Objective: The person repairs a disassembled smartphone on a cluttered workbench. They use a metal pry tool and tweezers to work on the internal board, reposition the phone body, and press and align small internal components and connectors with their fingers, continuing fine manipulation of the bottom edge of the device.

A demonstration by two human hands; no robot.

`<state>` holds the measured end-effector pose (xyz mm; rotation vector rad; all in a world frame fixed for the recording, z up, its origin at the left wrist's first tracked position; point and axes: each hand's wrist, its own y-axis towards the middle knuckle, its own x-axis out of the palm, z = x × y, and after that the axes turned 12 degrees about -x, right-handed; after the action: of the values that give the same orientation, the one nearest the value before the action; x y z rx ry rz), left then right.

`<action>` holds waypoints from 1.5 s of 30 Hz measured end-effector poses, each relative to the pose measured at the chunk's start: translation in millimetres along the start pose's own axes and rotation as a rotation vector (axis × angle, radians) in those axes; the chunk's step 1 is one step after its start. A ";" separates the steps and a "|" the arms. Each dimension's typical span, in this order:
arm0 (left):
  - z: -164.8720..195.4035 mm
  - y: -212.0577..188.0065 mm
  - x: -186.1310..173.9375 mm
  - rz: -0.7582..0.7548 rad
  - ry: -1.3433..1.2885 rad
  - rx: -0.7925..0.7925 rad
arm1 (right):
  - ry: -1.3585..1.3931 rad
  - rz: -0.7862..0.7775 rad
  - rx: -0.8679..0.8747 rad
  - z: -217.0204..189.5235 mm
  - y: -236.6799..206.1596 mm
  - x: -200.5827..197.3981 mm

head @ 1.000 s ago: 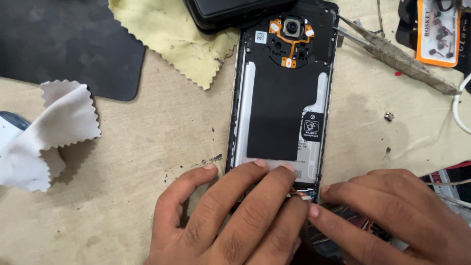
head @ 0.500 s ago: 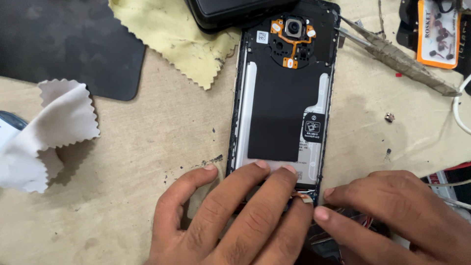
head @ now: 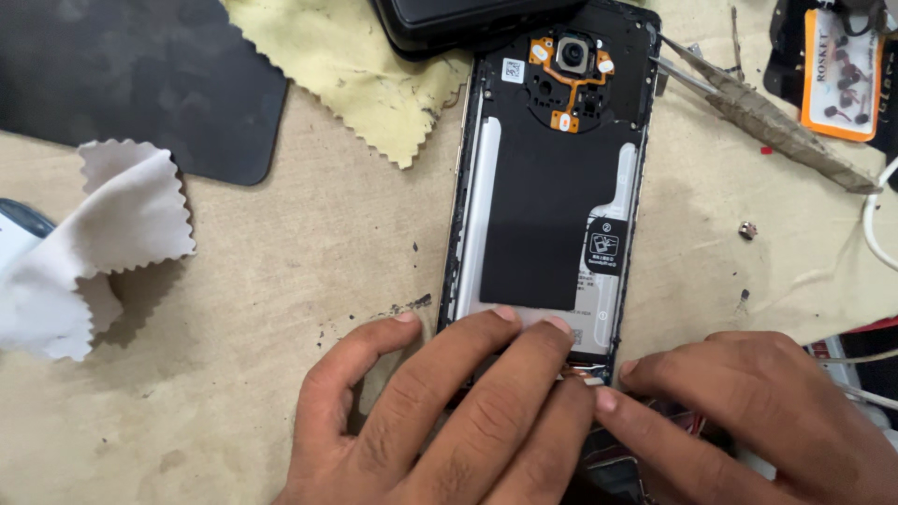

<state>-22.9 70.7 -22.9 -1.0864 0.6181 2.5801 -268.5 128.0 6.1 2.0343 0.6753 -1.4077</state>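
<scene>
Opened phone (head: 552, 187), back cover off, lying lengthwise on the bench (head: 309, 271) right of centre, camera end far, bottom end near and under the fingers. Black battery filling the middle, an orange flex and camera module (head: 572, 53) at the far end.

Left hand (head: 440, 421) laid flat over the near end, fingers spread and extended, pressing down on the frame rather than gripping anything. Right hand (head: 748, 411) just beside it, index finger reaching in to the lower right corner, where a small coppery part (head: 585, 377) shows between the fingertips; whether pinched or only touched, cannot tell.

Further out: yellow cloth (head: 365, 75) at the far left of the phone, its edge tucked under a dark case (head: 449, 19); black pad (head: 122, 84) far left; white cloth (head: 84, 252) crumpled at the left edge; grimy tweezers (head: 767, 112) lying far right, an orange-edged card (head: 842, 70) beyond them; a tiny loose screw-like piece (head: 746, 229) on the bench right of the phone.

Likely risks: tearing or creasing the small flex at the near corner through too hard a pull; flexing the battery under the left palm's pressure; brushing the loose piece off the bench with the right wrist.
</scene>
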 end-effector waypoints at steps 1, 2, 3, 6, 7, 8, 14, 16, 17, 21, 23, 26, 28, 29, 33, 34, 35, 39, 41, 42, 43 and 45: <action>0.5 0.2 -0.2 0.002 -0.011 -0.002 | 0.006 -0.012 0.031 -0.6 0.7 -1.2; 2.5 0.2 1.0 0.011 -0.010 -0.012 | 0.010 -0.026 0.063 -2.3 1.3 -2.8; 4.7 0.0 2.4 0.022 -0.008 -0.021 | 0.013 -0.039 0.093 -3.6 2.1 -4.1; 6.5 -0.7 7.4 0.070 0.056 0.002 | 0.106 -0.043 0.173 -1.6 6.0 -9.0; 6.5 -1.4 8.4 0.086 0.087 0.017 | 0.139 -0.009 0.233 -1.2 8.0 -10.6; 6.3 -2.5 8.4 0.074 0.076 0.021 | 0.173 0.027 0.293 -2.3 10.6 -10.6; 1.3 -4.3 4.3 0.054 0.019 0.069 | 0.242 0.014 0.293 5.6 28.8 -20.9; 0.8 -2.8 3.9 0.071 0.026 0.082 | 0.240 0.000 0.237 12.3 34.3 -22.1; 0.8 -2.2 3.3 0.065 0.030 0.087 | 0.247 0.011 0.210 16.0 36.8 -21.9; 2.0 -1.2 3.0 0.049 0.017 0.074 | 0.294 0.048 0.176 19.8 43.6 -23.0; 1.9 -1.5 3.4 0.046 0.019 0.069 | 0.302 0.020 0.186 19.8 46.6 -25.6; 1.4 -2.4 3.8 0.049 0.052 0.072 | 0.298 -0.026 0.266 15.2 49.8 -28.2; 2.4 -2.4 5.4 0.059 0.073 0.062 | 0.311 -0.053 0.292 15.5 50.8 -30.0; 3.2 -2.5 5.9 0.057 0.070 0.049 | 0.328 -0.063 0.281 17.8 51.0 -30.8; 5.5 -2.1 7.0 0.057 0.066 0.024 | 0.448 -0.059 0.361 22.7 48.1 -30.2; 5.5 -1.9 7.3 0.059 0.066 0.025 | 0.479 -0.042 0.385 23.4 46.9 -29.9; 5.4 -1.7 7.3 0.063 0.071 0.027 | 0.506 -0.007 0.401 23.0 45.5 -29.8; 4.4 -0.4 9.1 0.087 0.099 0.039 | 0.562 0.060 0.415 24.0 42.1 -27.6; 4.6 0.0 10.1 0.102 0.118 0.040 | 0.558 0.076 0.395 23.0 40.3 -26.9; 5.1 0.0 10.8 0.111 0.129 0.038 | 0.545 0.075 0.390 22.4 39.2 -26.7; 5.3 0.0 11.0 0.119 0.139 0.035 | 0.531 0.074 0.385 21.7 38.0 -26.3; 5.1 0.0 11.3 0.122 0.137 0.033 | 0.507 0.060 0.393 20.7 35.0 -26.1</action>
<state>-33.7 74.1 -27.9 -1.2590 0.7793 2.6027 -266.6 86.4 30.8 2.7436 0.5580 -1.0494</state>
